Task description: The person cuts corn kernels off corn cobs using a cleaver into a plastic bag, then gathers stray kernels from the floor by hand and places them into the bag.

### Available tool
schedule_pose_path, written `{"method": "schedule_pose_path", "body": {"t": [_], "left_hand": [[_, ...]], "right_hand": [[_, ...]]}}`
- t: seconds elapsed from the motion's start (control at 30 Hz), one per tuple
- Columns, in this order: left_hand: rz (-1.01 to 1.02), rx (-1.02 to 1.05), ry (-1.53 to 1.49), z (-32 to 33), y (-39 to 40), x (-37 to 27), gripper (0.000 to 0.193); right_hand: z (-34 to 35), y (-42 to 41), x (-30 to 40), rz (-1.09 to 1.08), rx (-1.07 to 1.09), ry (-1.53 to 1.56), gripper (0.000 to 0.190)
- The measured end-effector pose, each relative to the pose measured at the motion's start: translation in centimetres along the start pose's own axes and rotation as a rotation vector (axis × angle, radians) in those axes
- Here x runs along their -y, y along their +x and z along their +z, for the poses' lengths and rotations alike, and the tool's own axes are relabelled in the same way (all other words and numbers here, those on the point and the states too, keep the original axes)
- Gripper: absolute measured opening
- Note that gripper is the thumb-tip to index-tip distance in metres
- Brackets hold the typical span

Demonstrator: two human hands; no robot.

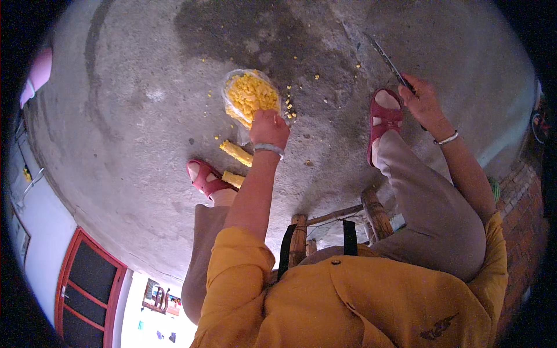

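Note:
My left hand is closed at the near edge of a clear plastic bag and appears to grip it; its fingertips are hidden. Yellow corn kernels fill the bag, which rests on the concrete floor. In my right hand is a knife with a dark handle, its blade pointing forward and left, away from the bag. Below the bag lies a corn cob. A second cob lies by my left foot, partly covered by my left forearm.
Loose kernels are scattered right of the bag. My feet, in red sandals, stand on either side. Under me is a wooden stool. A dark damp patch spreads over the concrete ahead. A red-framed door stands at lower left.

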State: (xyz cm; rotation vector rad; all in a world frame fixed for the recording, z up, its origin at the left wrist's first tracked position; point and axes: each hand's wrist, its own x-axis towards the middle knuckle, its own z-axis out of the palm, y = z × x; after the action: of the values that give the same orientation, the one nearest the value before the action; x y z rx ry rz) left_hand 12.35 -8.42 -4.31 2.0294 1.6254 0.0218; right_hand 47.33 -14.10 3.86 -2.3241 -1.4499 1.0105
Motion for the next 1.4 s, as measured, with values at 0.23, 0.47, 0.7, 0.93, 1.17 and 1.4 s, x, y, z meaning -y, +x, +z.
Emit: {"method": "schedule_pose_path", "body": {"t": [0.23, 0.47, 0.7, 0.93, 1.17, 1.4], "left_hand": [[-0.240, -0.192, -0.175, -1.0, -0.5, 1.4, 0.015], [-0.275, -0.260, -0.356, -1.9, 1.4, 1.4, 0.017], [-0.150, -0.062, -0.246, -3.1, 1.5, 1.6, 0.016], [-0.084, -0.243, -0.148, -3.3, 2.0, 1.9, 0.014], [-0.119, -0.254, -0.220, -3.1, -1.6, 1.3, 0.026], [-0.150, 0.018, 0.003, -2.5, -3.8, 1.4, 0.024]], "right_hand": [[-0.4, 0.0, 2.0, 0.027, 0.037, 0.013, 0.031], [0.0, 0.1, 1.0, -0.255, -0.080, -0.051, 0.026], [-0.1, 0.0, 1.2, 0.002, 0.087, 0.057, 0.027], [0.2, 0.3, 1.4, 0.064, 0.123, 0.080, 0.030], [0.4, 0.2, -0.7, 0.002, 0.082, -0.092, 0.035], [0.8, 0.1, 0.0, -0.085, -0.016, -0.068, 0.034]]}}
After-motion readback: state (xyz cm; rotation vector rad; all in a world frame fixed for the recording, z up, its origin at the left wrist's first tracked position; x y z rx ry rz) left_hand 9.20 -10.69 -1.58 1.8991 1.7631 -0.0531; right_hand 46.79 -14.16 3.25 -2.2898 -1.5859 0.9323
